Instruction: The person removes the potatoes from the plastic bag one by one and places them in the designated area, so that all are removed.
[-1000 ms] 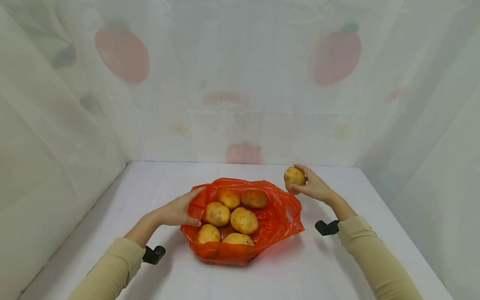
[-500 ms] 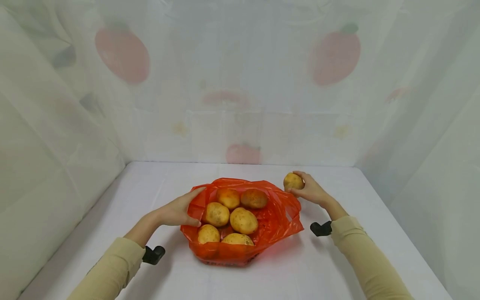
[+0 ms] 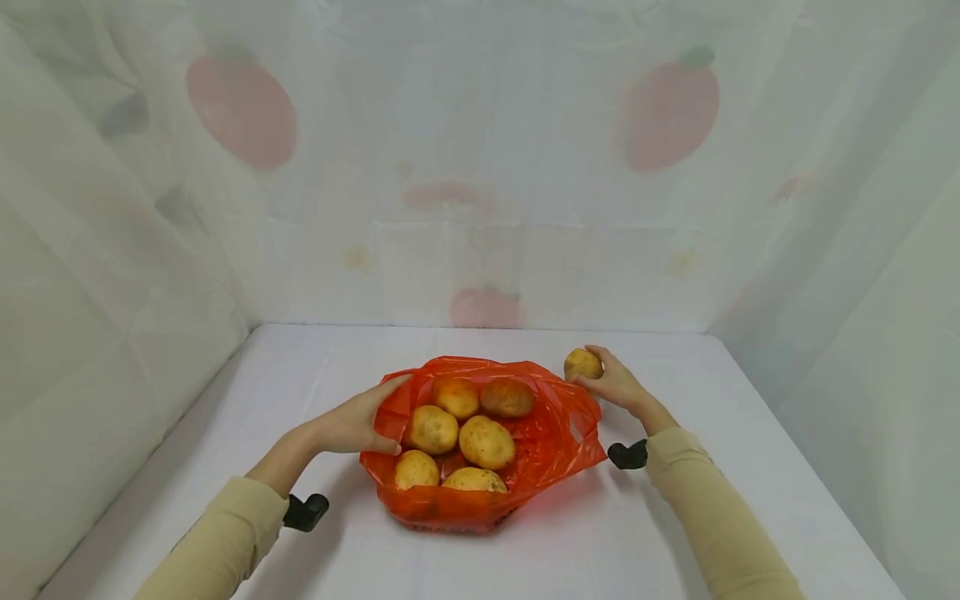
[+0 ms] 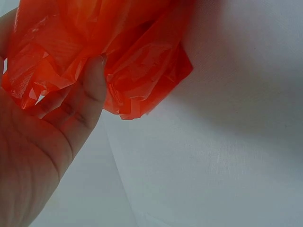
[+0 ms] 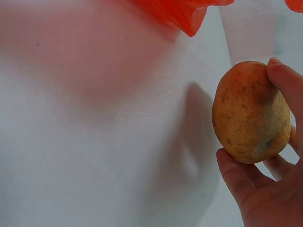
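Observation:
A red plastic bag (image 3: 555, 467) stands open-mouthed on the table with several potatoes (image 3: 487, 442) inside. My left hand (image 3: 351, 423) holds the left side of the bag's rim, thumb and fingers spread apart along it. In the left wrist view, fingers of that hand (image 4: 42, 151) lie against the crumpled red plastic. Beyond the bag's back right corner, my right hand (image 3: 619, 385) grips one potato (image 3: 582, 364) between thumb and fingers. The right wrist view shows this potato (image 5: 251, 113) apart from the bag, with its shadow on the cloth.
A white cloth covers the table (image 3: 315, 350). Pale curtains (image 3: 480, 150) with faded fruit prints enclose the back and both sides. A black wrist mount (image 3: 306, 512) sticks out at the left cuff, and another black mount (image 3: 628, 455) at the right cuff.
My right hand has moved left, toward the bag, and slightly lower with the potato in its grip. The left hand and the bag stay nearly still.

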Motion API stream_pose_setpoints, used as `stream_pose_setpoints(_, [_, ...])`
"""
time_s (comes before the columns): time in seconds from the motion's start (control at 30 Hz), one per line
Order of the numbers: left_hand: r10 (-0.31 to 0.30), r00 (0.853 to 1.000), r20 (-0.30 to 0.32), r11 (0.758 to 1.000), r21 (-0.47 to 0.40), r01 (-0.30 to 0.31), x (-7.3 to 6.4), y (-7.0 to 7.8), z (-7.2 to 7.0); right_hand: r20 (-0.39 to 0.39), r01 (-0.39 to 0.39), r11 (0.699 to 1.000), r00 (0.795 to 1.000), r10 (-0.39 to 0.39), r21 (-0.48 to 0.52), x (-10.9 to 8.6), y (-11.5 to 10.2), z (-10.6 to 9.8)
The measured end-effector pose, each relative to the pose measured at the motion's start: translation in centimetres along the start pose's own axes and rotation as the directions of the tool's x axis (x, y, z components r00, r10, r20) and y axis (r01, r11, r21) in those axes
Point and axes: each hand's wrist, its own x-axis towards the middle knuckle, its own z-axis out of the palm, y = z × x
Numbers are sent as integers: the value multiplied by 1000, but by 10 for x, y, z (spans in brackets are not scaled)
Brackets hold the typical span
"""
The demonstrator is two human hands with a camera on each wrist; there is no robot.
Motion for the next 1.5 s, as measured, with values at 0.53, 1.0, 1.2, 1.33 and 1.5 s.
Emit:
stream_pose_setpoints(0.53, [-6, 1000, -6, 1000, 11, 6, -1, -2, 0, 17, 13, 999, 1000, -12, -42, 4, 3, 6])
stream_pose_setpoints(1.0, [-13, 1000, -6, 1000, -2, 13, -2, -4, -2, -33, 42, 998, 999, -44, -49, 8, 0, 11])
stream_pose_setpoints(1.2, [-10, 1000, -5, 1000, 0, 10, -2, -4, -2, 0, 42, 996, 999, -42, -82, 9, 0, 10])
stream_pose_setpoints(1.33, [-9, 1000, -5, 1000, 4, 9, -1, -3, -2, 10, 35, 996, 999, -35, -78, 9, 1, 10])
stream_pose_setpoints(1.5, [-10, 1000, -2, 1000, 2, 10, -1, -3, -2, 16, 37, 997, 999, -36, -69, 9, 2, 10])
